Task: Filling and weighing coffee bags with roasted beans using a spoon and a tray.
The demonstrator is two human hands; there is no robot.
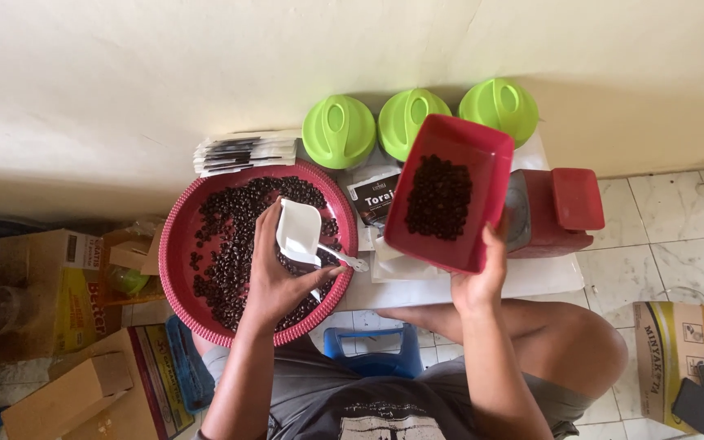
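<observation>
While my left hand (275, 285) hangs over the big round red basket (174, 253), that basket sits on the surface w/ its near edge toward my lap, a loose layer of dark coffee beans (226, 261) spread across its floor. It looks like light woven plastic, stiff enough at the rim but prob. flexy if lifted one-handed w/ beans in; I'd judge two hands at opposite rim points is the safe hold.

Next down, the red rectangular tray (474, 163): my right hand (478, 281) has it up off the surface, tilted toward me, fingers wrapped round the near edge, thumb on the inner side. A small heap of beans (437, 197) lies in the middle. Hard smooth plastic, light, slick walls, so beans will slide and roll fast if the tilt grows. Grip at one edge only means it can twist; a hold nearer a corner or under the base would be steadier, imo.

Then the white plastic scoop (299, 230): left fingers closed round its handle, bowl pointing up & away over the basket's beans, bowl looks empty. V. light, rigid, handle thin; pinch near the bowl for control.

Beans themselves: tiny, hard, dry, roll freely, not fragile.
</observation>
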